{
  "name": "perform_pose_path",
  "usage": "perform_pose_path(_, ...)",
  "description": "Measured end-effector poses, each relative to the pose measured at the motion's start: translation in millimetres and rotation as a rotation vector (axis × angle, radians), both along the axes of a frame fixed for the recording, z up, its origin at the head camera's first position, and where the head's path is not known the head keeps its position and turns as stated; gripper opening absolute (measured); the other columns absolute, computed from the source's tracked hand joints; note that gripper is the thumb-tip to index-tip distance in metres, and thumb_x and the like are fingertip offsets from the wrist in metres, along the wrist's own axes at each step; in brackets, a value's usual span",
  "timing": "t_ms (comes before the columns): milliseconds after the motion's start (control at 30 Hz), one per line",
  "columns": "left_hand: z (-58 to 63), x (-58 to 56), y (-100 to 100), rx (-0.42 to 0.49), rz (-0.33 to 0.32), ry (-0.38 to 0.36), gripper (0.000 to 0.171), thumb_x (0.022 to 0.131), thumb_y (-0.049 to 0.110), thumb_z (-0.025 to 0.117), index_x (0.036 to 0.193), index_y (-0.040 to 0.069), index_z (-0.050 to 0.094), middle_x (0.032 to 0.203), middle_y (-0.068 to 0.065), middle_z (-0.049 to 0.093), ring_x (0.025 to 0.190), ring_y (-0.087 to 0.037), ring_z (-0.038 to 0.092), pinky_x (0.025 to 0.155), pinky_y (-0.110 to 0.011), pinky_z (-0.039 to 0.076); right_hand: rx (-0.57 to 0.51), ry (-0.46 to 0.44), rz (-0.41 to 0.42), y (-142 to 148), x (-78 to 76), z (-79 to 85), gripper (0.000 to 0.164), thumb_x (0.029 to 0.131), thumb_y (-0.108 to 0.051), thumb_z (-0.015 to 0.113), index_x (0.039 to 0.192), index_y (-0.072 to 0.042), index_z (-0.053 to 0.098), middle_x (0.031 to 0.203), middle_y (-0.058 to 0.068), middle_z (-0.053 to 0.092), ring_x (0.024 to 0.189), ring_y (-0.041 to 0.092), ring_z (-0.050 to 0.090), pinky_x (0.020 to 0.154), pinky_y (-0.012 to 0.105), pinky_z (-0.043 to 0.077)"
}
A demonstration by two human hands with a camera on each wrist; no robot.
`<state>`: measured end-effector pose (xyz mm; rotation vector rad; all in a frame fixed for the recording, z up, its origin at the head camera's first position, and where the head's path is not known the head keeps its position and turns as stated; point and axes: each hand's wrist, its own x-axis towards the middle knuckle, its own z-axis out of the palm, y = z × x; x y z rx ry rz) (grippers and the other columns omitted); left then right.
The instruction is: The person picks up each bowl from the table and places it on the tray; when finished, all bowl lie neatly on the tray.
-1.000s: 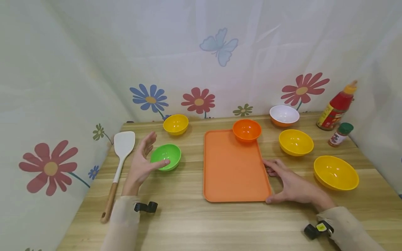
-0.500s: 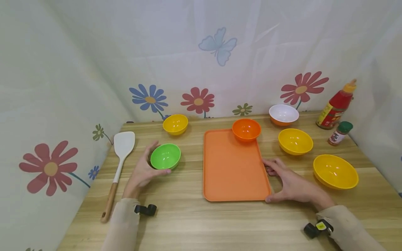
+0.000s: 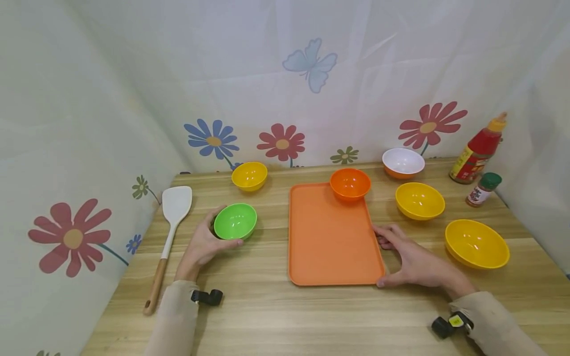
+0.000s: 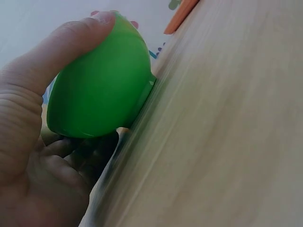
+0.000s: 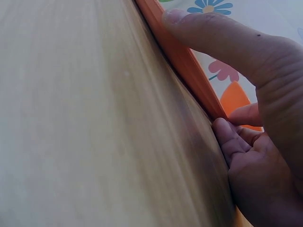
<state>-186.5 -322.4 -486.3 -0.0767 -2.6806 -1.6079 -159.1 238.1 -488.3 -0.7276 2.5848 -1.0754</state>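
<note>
Left hand (image 3: 206, 247) has a grip on the green bowl (image 3: 235, 221); thumb along the near side, fingers round the far left side; left wrist view has the thumb tip up by the rim, the bowl's foot on the wood-grain table (image 3: 267, 321). Bowl is upright, left of the orange tray (image 3: 334, 242), apart from it.

Right hand (image 3: 411, 262) is at the tray's right edge; thumb touches the near right corner, index fingertip the edge further back, other fingers curled low by the table; can't tell if that's a real pinch or just contact. Tray lies flat; orange bowl (image 3: 350, 184) is at its far right corner, overlapping the edge.

Rest: white turner (image 3: 176, 203), wooden handle toward the person, left of the left hand; small yellow bowl (image 3: 249, 176) behind the green one; on the right, white-lined bowl (image 3: 403, 162) at the back, middle yellow bowl (image 3: 420, 201), large yellow bowl (image 3: 476, 244) nearest; red sauce bottle (image 3: 476, 153) and green-capped spice jar (image 3: 483, 189) in the far right corner; flower-print curtain (image 3: 133, 74) behind.
</note>
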Motion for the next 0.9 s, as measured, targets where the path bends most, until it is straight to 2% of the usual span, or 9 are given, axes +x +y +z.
perform_pose_path(267,4.5,-0.1,4.8,0.01,0.022,0.009,0.12,0.073,0.031,0.107,0.172,0.017,0.039,0.166,-0.014,0.05,0.148,-0.037,0.051,0.126,-0.059,0.04,-0.009,-0.002,0.01,0.4,1.6,4.1,0.131,0.075,-0.054,0.102,0.175,-0.01,0.03,0.155,0.009,0.043,0.141,0.033,0.06,0.122,0.054,0.048)
perform_pose_path(600,14.9,-1.4,18.2,0.056,0.027,0.028,0.117,0.073,0.025,0.107,0.17,0.019,0.041,0.164,-0.009,0.053,0.147,-0.033,0.053,0.125,-0.056,0.041,-0.01,0.005,0.021,0.3,1.0,5.6,0.131,0.075,-0.054,0.102,0.175,-0.01,0.03,0.154,0.009,0.044,0.14,0.031,0.061,0.121,0.052,0.049)
perform_pose_path(733,21.0,-5.2,27.9,0.073,0.007,0.065,0.117,0.073,0.025,0.108,0.169,0.016,0.042,0.162,-0.009,0.054,0.145,-0.032,0.055,0.124,-0.055,0.044,-0.014,0.007,0.022,0.9,0.6,4.7,0.129,0.075,-0.052,0.102,0.174,-0.01,0.031,0.153,0.009,0.045,0.139,0.03,0.061,0.121,0.051,0.05)
perform_pose_path(900,33.0,-14.3,46.6,0.069,-0.016,0.099,0.112,0.075,0.021,0.106,0.168,0.017,0.044,0.162,-0.008,0.055,0.144,-0.033,0.055,0.124,-0.057,0.046,-0.017,0.006,0.02,1.5,0.6,5.0,0.128,0.076,-0.051,0.102,0.175,-0.01,0.031,0.152,0.008,0.046,0.139,0.031,0.062,0.121,0.051,0.05)
